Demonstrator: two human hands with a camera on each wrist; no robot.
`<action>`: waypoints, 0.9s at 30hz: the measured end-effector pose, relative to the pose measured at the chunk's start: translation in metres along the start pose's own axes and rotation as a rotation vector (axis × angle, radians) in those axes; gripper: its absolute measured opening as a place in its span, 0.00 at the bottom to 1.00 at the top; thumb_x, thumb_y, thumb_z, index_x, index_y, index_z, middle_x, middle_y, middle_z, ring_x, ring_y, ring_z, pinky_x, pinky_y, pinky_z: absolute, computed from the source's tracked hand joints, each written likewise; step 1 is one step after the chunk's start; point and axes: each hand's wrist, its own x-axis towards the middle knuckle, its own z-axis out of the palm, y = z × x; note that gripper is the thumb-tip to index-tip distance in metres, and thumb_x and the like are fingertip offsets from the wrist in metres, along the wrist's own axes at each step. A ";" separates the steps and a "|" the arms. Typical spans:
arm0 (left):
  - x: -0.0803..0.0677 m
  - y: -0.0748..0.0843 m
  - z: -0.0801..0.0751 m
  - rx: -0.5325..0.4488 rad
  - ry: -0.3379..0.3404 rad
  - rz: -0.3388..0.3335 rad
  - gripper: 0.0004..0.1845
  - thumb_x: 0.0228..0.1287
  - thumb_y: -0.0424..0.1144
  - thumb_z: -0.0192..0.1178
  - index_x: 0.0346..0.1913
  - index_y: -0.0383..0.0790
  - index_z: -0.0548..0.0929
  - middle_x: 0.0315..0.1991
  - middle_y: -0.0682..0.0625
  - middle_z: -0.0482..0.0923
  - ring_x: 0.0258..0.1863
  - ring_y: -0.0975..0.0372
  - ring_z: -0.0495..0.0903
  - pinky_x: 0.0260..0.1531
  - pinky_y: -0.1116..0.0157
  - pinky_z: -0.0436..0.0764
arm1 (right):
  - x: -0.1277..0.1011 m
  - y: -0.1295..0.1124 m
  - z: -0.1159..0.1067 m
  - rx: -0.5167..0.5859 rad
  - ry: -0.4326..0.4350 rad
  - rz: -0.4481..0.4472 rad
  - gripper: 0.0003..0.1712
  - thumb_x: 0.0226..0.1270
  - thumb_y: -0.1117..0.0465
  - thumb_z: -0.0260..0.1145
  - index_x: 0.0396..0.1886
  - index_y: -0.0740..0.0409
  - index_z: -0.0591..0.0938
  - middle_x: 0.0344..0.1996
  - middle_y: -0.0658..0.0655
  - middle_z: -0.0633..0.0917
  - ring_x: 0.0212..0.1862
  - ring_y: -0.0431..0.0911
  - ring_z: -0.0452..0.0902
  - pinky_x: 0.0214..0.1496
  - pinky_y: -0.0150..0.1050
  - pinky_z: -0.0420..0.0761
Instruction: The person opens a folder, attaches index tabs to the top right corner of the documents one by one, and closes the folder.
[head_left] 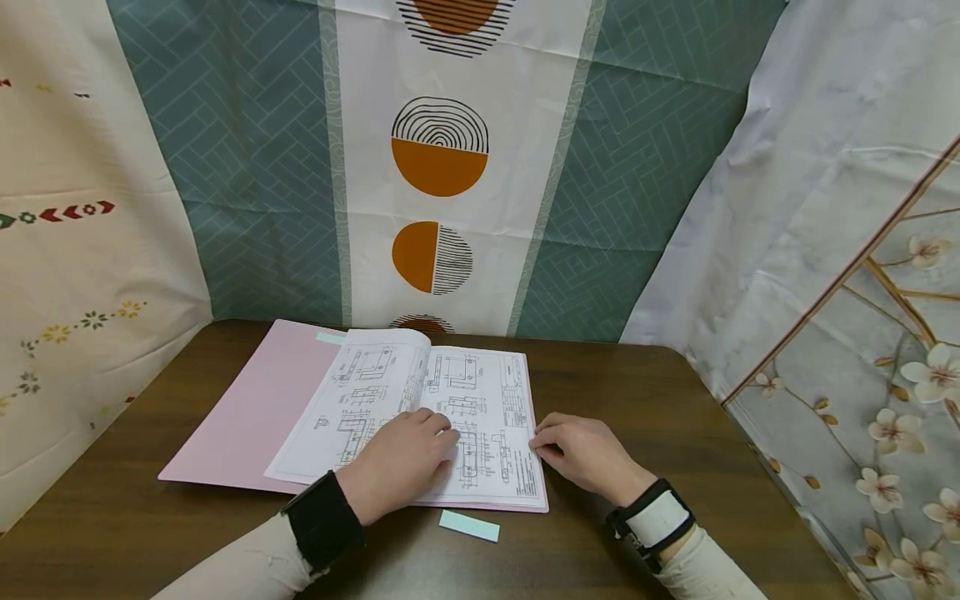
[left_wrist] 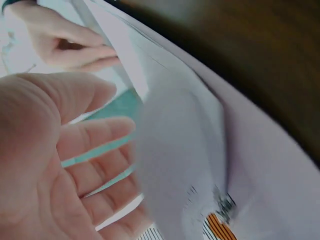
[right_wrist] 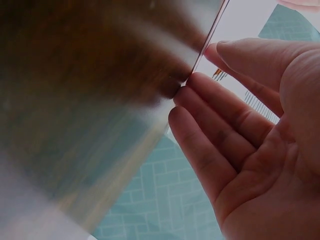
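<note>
An open booklet of technical drawings (head_left: 375,367) lies in a pink folder (head_left: 247,408) whose cover is spread out to the left. My left hand (head_left: 405,458) rests on the lower part of the pages, near the spine, with loosely bent fingers. In the left wrist view its palm (left_wrist: 55,145) and relaxed fingers show beside the curved pages (left_wrist: 175,125). At the right edge of the booklet, the fingertips of my right hand (head_left: 588,454) touch the page edge. The right wrist view shows that hand's fingers (right_wrist: 215,135) fairly straight, with the thumb beside the index finger.
A pale green paper strip (head_left: 469,526) lies on the brown table (head_left: 615,383) just below the booklet. Another pale green tab (head_left: 330,337) sits at the folder's top edge. Patterned curtains (head_left: 262,167) hang behind the table and at both sides.
</note>
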 end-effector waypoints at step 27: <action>-0.002 0.023 -0.020 -0.299 -0.258 0.218 0.19 0.64 0.53 0.82 0.51 0.51 0.91 0.40 0.63 0.79 0.41 0.68 0.76 0.46 0.70 0.77 | 0.002 -0.004 0.002 0.037 -0.069 0.022 0.09 0.72 0.60 0.80 0.50 0.52 0.95 0.55 0.51 0.91 0.51 0.46 0.88 0.58 0.47 0.88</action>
